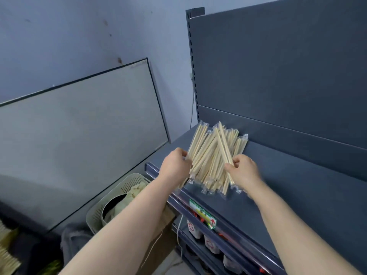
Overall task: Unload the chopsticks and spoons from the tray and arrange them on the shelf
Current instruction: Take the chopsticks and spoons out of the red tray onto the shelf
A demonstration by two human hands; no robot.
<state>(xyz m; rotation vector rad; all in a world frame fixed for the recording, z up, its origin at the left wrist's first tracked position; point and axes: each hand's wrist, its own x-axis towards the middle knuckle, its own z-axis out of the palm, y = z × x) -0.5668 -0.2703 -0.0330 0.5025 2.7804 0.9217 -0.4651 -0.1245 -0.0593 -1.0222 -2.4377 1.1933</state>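
A loose pile of wrapped wooden chopsticks (pixel 210 155) lies on the dark grey shelf (pixel 297 185), near its left end. My left hand (pixel 174 165) presses against the pile's left side, fingers closed on the outer packets. My right hand (pixel 243 171) pinches one wrapped pair that lies slanted across the top of the pile. No spoons and no tray are in view.
The shelf's back panel (pixel 278 66) rises behind the pile. A price label (pixel 202 213) sits on the front rail, with packaged goods (pixel 211 245) on the lower shelf. A pale basket (pixel 111 203) holding a pot stands on the floor at left, beside a leaning whiteboard (pixel 79 139).
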